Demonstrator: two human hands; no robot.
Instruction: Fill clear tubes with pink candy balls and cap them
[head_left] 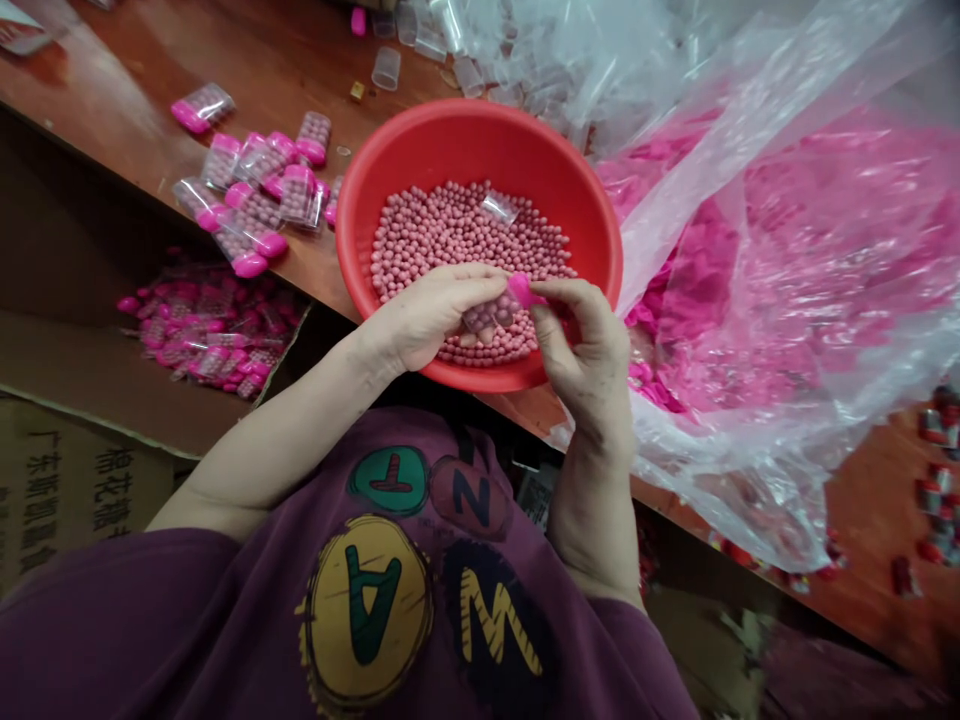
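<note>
My left hand [439, 312] is closed around a small clear plastic container [487, 316] filled with pink beads, held above the red bowl [480, 120]. A bright pink cap [520, 290] sits at the container's right end. My right hand [581, 335] pinches this cap between thumb and forefinger. Whether the cap is fully seated, I cannot tell. Below both hands, many pink beads [442, 235] lie in the bowl, and a clear empty container [499, 207] rests on top of them.
Several filled containers with pink caps [262, 190] lie left of the bowl. Below them, a cardboard box [90, 370] holds many more. Empty clear containers [386, 68] are behind the bowl. A plastic bag [825, 250] of pink pieces stands right, on the brown table [870, 480].
</note>
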